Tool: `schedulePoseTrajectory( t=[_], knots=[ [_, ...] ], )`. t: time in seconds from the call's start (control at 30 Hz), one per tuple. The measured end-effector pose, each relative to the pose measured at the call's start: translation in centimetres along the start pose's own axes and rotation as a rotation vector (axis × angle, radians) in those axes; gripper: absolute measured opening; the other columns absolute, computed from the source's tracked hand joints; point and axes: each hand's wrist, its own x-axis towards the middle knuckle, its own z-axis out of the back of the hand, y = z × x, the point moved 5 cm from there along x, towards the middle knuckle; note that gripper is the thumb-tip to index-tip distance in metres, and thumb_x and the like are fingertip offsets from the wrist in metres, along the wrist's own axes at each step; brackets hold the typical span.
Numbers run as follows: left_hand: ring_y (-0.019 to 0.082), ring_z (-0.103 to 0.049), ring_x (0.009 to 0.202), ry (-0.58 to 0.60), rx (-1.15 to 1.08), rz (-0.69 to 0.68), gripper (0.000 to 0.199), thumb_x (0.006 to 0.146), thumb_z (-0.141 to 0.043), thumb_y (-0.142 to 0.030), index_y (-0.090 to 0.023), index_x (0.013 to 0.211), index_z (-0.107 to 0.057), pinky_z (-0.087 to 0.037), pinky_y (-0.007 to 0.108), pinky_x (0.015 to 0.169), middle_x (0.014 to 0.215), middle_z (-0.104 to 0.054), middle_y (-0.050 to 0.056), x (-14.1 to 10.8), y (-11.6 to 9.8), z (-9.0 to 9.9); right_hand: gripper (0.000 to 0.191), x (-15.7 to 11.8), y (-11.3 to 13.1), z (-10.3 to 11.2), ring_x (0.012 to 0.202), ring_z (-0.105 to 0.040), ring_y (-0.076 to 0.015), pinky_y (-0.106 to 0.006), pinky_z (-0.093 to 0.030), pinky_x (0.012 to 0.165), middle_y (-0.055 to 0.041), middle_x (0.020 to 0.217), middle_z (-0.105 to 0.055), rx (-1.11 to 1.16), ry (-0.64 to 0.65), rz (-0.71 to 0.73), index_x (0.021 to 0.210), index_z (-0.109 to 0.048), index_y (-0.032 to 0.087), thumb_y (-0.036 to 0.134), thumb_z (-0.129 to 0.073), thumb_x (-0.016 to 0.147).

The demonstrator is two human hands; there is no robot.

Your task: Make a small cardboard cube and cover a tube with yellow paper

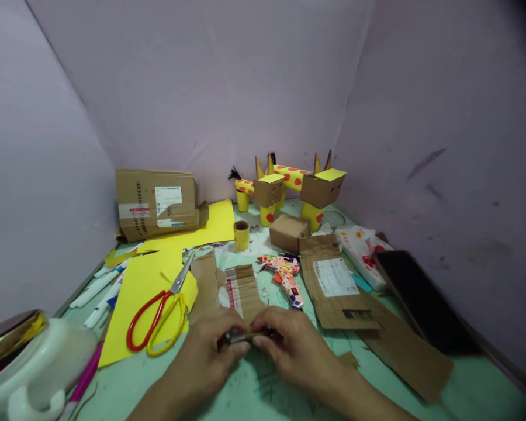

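My left hand and my right hand meet low in the middle, fingers closed in a pinch on a small piece of cardboard. Fingers hide much of it. Just beyond them is a brown cardboard strip with red-and-white tape; whether it joins the held piece I cannot tell. Scissors with one red and one yellow handle rest open to the left on yellow paper. A patterned glue gun lies beyond my right hand.
Two spotted cardboard animals stand at the back, near a small box and yellow tube. A large carton stands back left. White markers and a white jar lie left; flat cardboard and a phone lie right.
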Motion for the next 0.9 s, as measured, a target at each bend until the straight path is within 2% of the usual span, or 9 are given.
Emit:
schedulePoseTrajectory(
  t=[0.17,0.37,0.43,0.6,0.77,0.9],
  knots=[
    [0.016,-0.063,0.072,-0.05,-0.15,-0.027,0.017,0.084,-0.053,-0.026,-0.019,0.078,-0.067,-0.048,0.025,0.066,0.077,-0.067,0.004,0.5,0.8,-0.7,0.008,0.4,-1.7,-0.6,0.073,-0.066,-0.0194,-0.028,-0.05,0.066,-0.0058,0.078,-0.072,0.364,-0.001,-0.214,0.08,-0.068,0.016,0.018,-0.061,0.075],
    [0.016,-0.068,0.079,-0.189,-0.268,-0.084,0.009,0.08,-0.06,-0.022,-0.021,0.082,-0.069,-0.053,0.021,0.069,0.086,-0.072,0.004,0.3,2.8,-1.6,0.016,0.4,-2.9,-1.4,0.073,-0.066,-0.0203,-0.03,-0.05,0.067,-0.0085,0.082,-0.073,0.65,-0.002,-0.328,0.078,-0.065,0.017,0.034,-0.065,0.076],
    [0.017,-0.069,0.083,-0.185,-0.244,-0.089,0.011,0.076,-0.064,-0.023,-0.022,0.086,-0.07,-0.055,0.021,0.07,0.094,-0.073,0.005,0.3,3.7,-1.8,0.019,0.3,-3.2,-1.4,0.077,-0.066,-0.0205,-0.03,-0.05,0.069,-0.0088,0.087,-0.073,0.708,0.001,-0.326,0.079,-0.064,0.018,0.037,-0.065,0.078],
    [0.017,-0.071,0.084,-0.104,-0.124,-0.133,0.018,0.077,-0.067,-0.028,-0.024,0.094,-0.071,-0.056,0.018,0.069,0.1,-0.073,0.006,0.4,4.3,-1.7,0.024,-0.1,-4.5,-1.5,0.081,-0.065,-0.021,-0.03,-0.049,0.072,-0.0078,0.086,-0.072,0.69,0.025,-0.341,0.084,-0.066,0.019,0.043,-0.063,0.081],
    [0.017,-0.071,0.083,-0.18,-0.074,-0.192,0.017,0.081,-0.062,-0.029,-0.024,0.095,-0.071,-0.057,0.018,0.07,0.095,-0.074,0.006,0.2,3.8,-1.6,0.029,-0.7,-5.3,-1.9,0.075,-0.064,-0.0198,-0.029,-0.048,0.068,-0.007,0.082,-0.071,0.648,0.019,-0.402,0.085,-0.067,0.02,0.047,-0.06,0.082],
    [0.017,-0.071,0.083,-0.182,-0.078,-0.191,0.017,0.08,-0.064,-0.027,-0.023,0.094,-0.071,-0.057,0.019,0.071,0.094,-0.074,0.006,0.1,3.9,-1.9,0.03,-0.9,-5.2,-2.1,0.078,-0.065,-0.0214,-0.031,-0.049,0.07,-0.0085,0.084,-0.072,0.67,-0.001,-0.399,0.083,-0.067,0.019,0.049,-0.061,0.081]
  ],
)
